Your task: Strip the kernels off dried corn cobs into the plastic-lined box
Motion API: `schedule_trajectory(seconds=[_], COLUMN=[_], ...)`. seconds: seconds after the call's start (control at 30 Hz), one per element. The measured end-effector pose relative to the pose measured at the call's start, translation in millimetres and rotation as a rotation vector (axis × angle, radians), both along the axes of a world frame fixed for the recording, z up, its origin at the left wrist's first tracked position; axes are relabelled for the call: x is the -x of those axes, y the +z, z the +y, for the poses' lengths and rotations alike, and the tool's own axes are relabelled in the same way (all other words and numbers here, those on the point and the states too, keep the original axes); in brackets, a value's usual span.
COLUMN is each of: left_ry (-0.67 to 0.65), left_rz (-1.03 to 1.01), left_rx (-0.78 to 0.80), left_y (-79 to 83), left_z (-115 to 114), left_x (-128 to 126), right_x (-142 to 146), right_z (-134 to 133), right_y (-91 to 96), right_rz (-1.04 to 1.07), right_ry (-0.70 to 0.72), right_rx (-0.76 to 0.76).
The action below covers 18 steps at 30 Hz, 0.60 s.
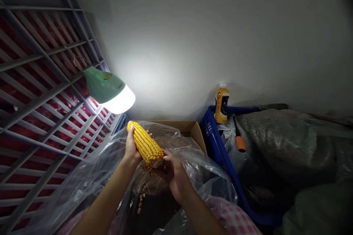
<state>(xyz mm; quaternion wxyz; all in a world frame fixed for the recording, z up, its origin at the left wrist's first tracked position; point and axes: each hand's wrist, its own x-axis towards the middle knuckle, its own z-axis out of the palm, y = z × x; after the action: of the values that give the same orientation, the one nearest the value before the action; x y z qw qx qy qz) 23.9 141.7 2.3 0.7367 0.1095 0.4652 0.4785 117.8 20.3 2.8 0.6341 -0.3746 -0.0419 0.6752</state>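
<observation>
An ear of yellow corn (146,142) is held at a slant over a clear plastic bag (107,161). My left hand (132,148) wraps round its left side, thumb on the kernels near the upper tip. At the lower right end, my right hand (172,172) has its thumb and fingers closed on the ear, where some kernels are off the cob. Part of the right fingers is hidden under the ear. Loose kernels (141,199) lie on the plastic below, and more sit just under the ear.
A lit green lamp (103,85) hangs on a pale plastic crate (56,53) at left. Behind the bag stands a cardboard box (199,136). On the right, a blue basket (224,165) holds a yellow bottle (221,104), an orange-handled item (240,144) and a large sack (292,139).
</observation>
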Motion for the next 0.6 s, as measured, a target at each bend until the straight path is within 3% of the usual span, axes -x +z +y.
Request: schedule_trajectory(seconds=[0.27,0.43,0.6], left_ry=[-0.028,-0.020,-0.028], left_rz=[0.026,-0.002,0.007], left_rx=[-0.037,0.056,-0.004], left_y=[0.7,-7.1,-8.2], left_z=[-0.7,7.1,6.4], left_x=[-1.6,3.5,2.4], right_x=[1.6,2.1,-0.3], right_z=[0.9,0.4,-0.7], right_y=[2.6,6.0,2.6], right_rz=[-0.082,0.005,0.011], right_ry=[0.004,-0.040,-0.019], right_rx=[0.063,0.070,0.051])
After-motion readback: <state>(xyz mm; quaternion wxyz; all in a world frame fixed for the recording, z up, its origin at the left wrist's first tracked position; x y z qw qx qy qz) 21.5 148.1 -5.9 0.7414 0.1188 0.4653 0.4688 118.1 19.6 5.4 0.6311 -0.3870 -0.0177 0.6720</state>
